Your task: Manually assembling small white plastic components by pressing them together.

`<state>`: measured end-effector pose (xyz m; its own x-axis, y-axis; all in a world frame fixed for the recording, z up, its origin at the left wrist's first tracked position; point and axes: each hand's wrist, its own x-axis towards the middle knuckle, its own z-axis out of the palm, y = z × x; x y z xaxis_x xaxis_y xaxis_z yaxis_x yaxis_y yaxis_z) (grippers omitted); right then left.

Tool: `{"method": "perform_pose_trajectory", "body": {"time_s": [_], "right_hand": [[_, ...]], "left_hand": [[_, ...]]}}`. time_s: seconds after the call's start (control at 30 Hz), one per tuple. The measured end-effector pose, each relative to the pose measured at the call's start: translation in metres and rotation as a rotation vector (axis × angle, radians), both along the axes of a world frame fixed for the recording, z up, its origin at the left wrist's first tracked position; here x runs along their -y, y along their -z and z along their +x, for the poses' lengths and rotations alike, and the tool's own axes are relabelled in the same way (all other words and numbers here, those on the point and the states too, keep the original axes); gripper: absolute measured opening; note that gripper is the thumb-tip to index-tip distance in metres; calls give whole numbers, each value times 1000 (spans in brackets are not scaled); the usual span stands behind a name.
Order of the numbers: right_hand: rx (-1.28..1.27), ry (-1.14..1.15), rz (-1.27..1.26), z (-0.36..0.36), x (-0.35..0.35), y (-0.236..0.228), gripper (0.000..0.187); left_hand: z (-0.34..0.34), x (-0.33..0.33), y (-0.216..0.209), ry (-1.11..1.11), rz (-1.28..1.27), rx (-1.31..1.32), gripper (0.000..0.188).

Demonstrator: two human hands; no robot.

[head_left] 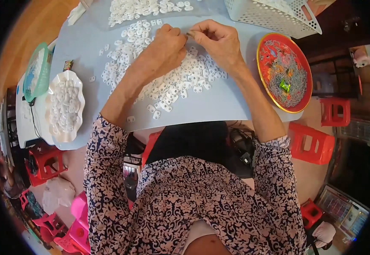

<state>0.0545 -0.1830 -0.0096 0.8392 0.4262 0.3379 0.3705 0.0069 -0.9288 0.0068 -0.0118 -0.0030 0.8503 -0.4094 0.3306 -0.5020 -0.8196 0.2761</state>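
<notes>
Both my hands meet above a spread of small white plastic pieces (163, 97), each with two round holes. My left hand (166, 49) is closed, its fingers curled together; what lies in them is hidden. Close beside it, my right hand (219, 42) pinches with thumb and forefinger, and a small dark glint shows at the tips, too small to name. To the right stands a red round tray (262, 63) with a gold rim, filled with small grey screw-like pieces (293, 83) and a green wrapper (285, 86). A white scalloped dish (81, 93) on the left holds more white pieces.
The pieces lie on a pale blue-grey table (210, 111). A white perforated basket (270, 25) stands at the far right, and another white heap (138, 9) at the far edge. A green basket (45, 72) leans at the left. Red stools (312, 142) stand around on the floor.
</notes>
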Motion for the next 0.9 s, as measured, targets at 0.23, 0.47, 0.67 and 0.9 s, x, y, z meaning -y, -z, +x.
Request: {"method": "perform_pose_trajectory", "body": {"time_s": [0.23,0.47,0.67,0.9], "right_hand": [[-65,-22,6,0,1,-1,9],[-188,-23,111,3,5,-1,12],[-182,-84,119,3,3,3,13],[-154,-85,109,-2,-2,1,14]], "left_hand": [[-1,0,3,-5,-183,-147,9],[-4,-3,-1,-66,-1099,-462,13],[-4,1,0,-23,-1113,-438,16],[-7,2,-3,-27,-1111,-469,17]]}}
